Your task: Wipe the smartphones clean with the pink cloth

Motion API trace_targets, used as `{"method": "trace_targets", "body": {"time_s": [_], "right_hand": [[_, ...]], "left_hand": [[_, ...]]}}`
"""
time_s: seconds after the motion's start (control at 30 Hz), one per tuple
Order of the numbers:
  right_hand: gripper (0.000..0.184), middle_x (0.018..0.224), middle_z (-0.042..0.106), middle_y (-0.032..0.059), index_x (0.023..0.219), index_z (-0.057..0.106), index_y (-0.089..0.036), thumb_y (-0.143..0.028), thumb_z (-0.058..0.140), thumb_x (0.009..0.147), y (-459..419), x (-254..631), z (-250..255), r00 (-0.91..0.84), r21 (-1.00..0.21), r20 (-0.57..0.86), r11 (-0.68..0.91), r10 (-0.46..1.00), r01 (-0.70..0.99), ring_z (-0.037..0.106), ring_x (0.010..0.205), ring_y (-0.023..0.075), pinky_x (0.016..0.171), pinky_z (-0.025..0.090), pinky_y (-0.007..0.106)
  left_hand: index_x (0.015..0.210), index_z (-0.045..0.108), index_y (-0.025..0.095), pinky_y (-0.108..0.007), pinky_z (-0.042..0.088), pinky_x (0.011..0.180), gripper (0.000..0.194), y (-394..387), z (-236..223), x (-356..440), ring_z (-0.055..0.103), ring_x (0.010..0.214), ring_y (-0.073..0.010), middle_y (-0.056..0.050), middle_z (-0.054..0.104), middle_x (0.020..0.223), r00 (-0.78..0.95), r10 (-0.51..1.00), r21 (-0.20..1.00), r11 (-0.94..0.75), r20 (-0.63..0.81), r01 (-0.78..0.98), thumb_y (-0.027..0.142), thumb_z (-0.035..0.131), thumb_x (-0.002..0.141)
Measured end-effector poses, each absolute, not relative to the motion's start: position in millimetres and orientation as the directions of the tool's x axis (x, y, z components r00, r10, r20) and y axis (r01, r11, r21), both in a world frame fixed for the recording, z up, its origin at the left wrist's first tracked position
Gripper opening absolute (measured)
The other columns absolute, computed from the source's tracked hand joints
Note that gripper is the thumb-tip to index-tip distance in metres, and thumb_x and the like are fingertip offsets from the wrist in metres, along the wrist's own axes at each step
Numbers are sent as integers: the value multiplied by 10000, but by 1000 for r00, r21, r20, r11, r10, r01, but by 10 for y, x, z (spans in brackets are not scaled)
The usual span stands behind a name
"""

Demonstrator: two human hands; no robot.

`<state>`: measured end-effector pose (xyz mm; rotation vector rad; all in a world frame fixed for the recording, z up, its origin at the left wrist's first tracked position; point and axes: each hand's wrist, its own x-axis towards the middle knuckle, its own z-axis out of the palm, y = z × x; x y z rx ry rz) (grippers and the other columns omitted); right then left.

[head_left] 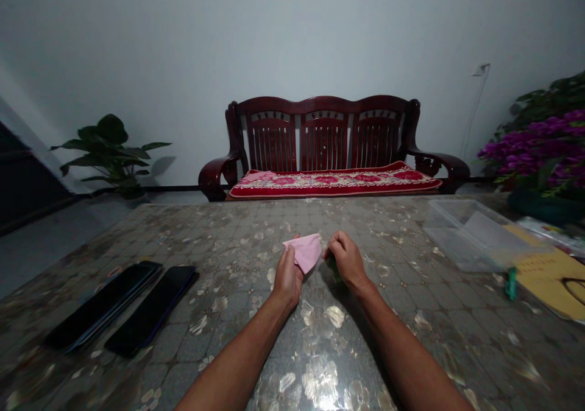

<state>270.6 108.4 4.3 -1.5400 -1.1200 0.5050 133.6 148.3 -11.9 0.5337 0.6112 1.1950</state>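
The person's two bare forearms come in from the near edge and slant inward, so that both hands meet over the middle of the counter (pixel 219 350). The left hand (pixel 289 275) is clamped on a small pink cloth (pixel 308 254), the thumb laid over its near face and the fingers behind, and the cloth spreads from that grip toward the other side. The right hand (pixel 346 257) is just beside the cloth's right edge, back of the hand upward, its fingers curled in and drawn together with the thumb; whether something thin is pinched there is too small to tell. The left wrist lies nearly in line with its forearm. Well apart from the hands, a clear plastic box (pixel 457 249) sits to the right, and dark phones (pixel 153 310) lie to the left.
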Motion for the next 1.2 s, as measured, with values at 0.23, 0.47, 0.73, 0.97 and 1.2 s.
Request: {"method": "trace_targets", "body": {"time_s": [0.23,0.47,0.73,0.97,1.2], "right_hand": [[150,610,637,-15,688,471,-249,-335,489,810,1084,2687,49,440,-937,271,129,856,325,566,608,174,644,431,287],[267,575,624,-23,754,453,-268,-523,508,814,1088,2623,31,450,-960,203,268,870,-86,547,530,179,557,444,293],[444,651,642,21,757,590,-250,-684,522,822,1109,2626,-127,451,-944,239,314,860,-98,574,598,194,616,488,325],[550,789,694,82,735,707,-215,-726,529,833,1072,2637,-207,311,-974,179,212,933,-78,618,706,216,660,499,335],[630,609,624,36,684,675,-210,-814,528,786,1069,2604,-193,320,-978,127,173,939,-117,539,519,158,505,420,274]], "left_hand": [[1324,616,139,-393,515,1061,389,1480,-137,1337,699,1147,-243,-152,741,1204,244,960,680,271,-138,-682,333,578,988],[1348,603,149,-414,497,1081,456,1482,-177,1341,678,1189,-268,-161,728,1234,272,956,684,273,-112,-677,374,633,952],[1352,590,129,-413,490,1084,437,1477,-183,1342,686,1172,-261,-166,738,1204,259,958,681,272,-124,-680,342,602,970],[1312,616,144,-423,485,1083,441,1481,-229,1321,689,1163,-261,-153,750,1174,255,963,694,245,-91,-677,383,644,943],[1274,635,145,-385,502,1054,449,1437,-214,1309,686,1156,-253,-142,747,1173,220,973,719,203,-72,-664,421,668,922]]}}
